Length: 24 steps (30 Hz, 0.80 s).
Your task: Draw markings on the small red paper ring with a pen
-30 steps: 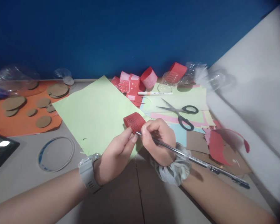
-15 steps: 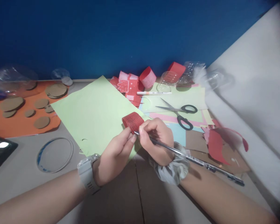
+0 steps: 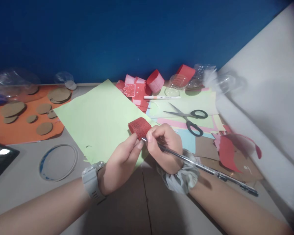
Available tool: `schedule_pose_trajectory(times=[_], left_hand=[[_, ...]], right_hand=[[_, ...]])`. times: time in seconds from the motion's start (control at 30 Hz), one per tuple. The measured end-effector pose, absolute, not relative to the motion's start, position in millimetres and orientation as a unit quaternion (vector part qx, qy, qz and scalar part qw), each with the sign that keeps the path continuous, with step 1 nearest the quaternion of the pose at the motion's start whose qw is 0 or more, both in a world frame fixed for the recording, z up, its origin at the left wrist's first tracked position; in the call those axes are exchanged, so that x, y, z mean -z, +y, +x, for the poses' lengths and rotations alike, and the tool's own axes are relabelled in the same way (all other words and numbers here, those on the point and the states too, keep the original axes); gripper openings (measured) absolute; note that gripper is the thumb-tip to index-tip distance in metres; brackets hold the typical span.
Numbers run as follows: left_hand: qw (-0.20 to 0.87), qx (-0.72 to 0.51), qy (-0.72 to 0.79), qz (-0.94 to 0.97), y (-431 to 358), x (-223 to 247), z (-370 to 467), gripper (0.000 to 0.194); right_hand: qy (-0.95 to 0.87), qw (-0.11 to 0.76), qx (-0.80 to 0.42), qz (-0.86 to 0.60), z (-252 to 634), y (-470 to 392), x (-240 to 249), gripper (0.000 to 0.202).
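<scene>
In the head view, the person's left hand pinches a red loop between thumb and fingers over the pale green sheet, while the right hand grips a pen, its tip at the loop's lower edge.

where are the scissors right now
In the head view, the open scissors lie right of centre on the coloured paper sheets, just below the white marker and beyond the right hand.
</scene>
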<state>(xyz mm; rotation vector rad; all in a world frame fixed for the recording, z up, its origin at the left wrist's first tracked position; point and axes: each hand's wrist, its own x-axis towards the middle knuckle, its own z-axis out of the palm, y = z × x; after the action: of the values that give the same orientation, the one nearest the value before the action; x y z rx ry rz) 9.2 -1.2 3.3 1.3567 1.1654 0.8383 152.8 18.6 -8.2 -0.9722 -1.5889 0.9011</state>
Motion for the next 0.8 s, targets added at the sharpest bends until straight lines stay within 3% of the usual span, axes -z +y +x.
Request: schedule_pose_trajectory(times=[0.8], left_hand=[[0.577, -0.391, 0.439, 0.567, -1.9, -5.0, 10.2, 0.027]], right_hand=[[-0.657, 0.553, -0.361, -0.363, 155.7, 18.2, 11.7, 0.018]])
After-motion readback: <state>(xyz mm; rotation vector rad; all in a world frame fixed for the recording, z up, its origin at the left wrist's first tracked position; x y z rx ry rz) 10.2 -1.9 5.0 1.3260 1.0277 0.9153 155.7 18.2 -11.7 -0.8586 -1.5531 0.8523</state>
